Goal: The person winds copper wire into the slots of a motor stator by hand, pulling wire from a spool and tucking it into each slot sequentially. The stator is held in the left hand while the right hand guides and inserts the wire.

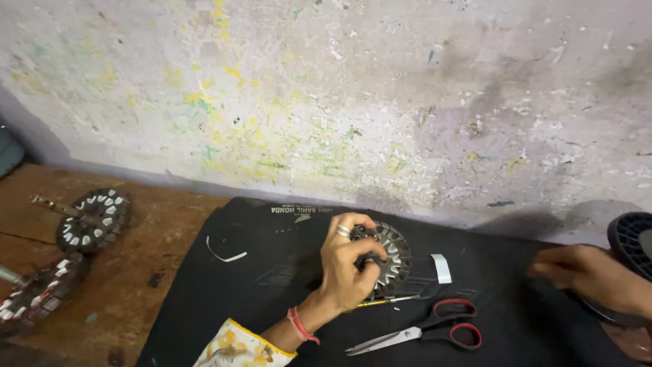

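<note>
The left hand point(350, 265) curls its fingers point(360, 234) around a round slotted stator point(390, 259) lying on the black mat point(272, 285). The right hand point(591, 277), blurred, has its fingers bent over a black round part point(631, 238); whether they grip it I cannot tell. Red-handled scissors point(428, 327) lie nearby.

A round slotted metal stator point(390, 261) stands tilted on the black mat.

wooden bench point(170, 224) | black mat point(272, 285) | 2 stators point(94, 219) | black-ribbed reel point(628, 239)
</note>
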